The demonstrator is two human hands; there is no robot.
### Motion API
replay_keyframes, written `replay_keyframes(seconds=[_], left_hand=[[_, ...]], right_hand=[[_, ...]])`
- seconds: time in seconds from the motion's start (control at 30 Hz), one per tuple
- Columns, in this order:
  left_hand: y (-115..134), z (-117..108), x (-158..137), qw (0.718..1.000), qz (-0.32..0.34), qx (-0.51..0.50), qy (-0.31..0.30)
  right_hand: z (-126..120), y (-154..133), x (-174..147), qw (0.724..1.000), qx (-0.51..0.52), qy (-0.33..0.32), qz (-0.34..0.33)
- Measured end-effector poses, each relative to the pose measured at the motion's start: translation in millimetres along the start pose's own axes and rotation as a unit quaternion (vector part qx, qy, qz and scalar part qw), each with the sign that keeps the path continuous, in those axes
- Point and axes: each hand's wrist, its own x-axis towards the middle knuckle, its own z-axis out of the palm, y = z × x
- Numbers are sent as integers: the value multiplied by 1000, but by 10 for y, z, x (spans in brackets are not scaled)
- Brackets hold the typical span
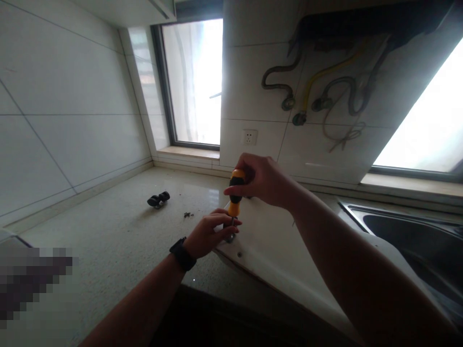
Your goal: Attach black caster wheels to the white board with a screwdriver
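A screwdriver with a yellow and black handle stands nearly upright in my right hand, its fingers wrapped round the top of the handle. Below it, my left hand pinches a small dark caster with a shiny metal plate, mostly hidden by the fingers. The screwdriver's shaft runs down between those fingers; its tip cannot be made out. Caster and plate sit at the near left corner of a white panel, close to a small round hole or fitting.
Black casters and a small pile of screws lie on the speckled countertop to the left. A metal sink is at the right, partly overlapped by the panel. Hoses and a socket are on the tiled wall.
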Motion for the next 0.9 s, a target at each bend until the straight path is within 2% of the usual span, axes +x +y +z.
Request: replay_keyframes(seconds=[0.07, 0.13, 0.2, 0.27, 0.33, 0.47, 0.6, 0.67, 0.77, 0.83, 0.9], left_hand=[[0, 4, 1, 1000, -1, -2, 5], [-7, 10, 2, 1000, -4, -7, 7], [-19, 16, 2, 1000, -4, -16, 6], [-31, 19, 1, 1000, -5, -25, 4], [-35, 16, -2, 1000, -4, -26, 3], [-24, -6, -12, 1000, -3, -13, 0], [-26, -16, -16, 1000, 0, -4, 1], [-37, -6, -12, 1000, -4, -5, 3], [-54, 15, -7, 999, -22, -46, 8], [-58, 21, -8, 997, -26, -68, 9], [-58, 19, -10, 998, -21, -55, 7]], right_hand=[[10, -43, -11, 997, -70, 35, 8], [-17, -52, -25, 999, -54, -3, 7], [-63, -21, -33, 994, 59, -94, -21], [-107, 32, -32, 965, 181, -181, -53], [-134, 75, -24, 948, 236, -206, -56], [-156, 67, -18, 964, 206, -166, -8], [-100, -13, -26, 992, 71, -102, 25], [-16, -51, -21, 999, -6, -38, 33], [119, -94, -7, 994, -84, 58, 35], [150, -108, -4, 992, -104, 65, 38], [110, -101, -13, 996, -82, 23, 35]])
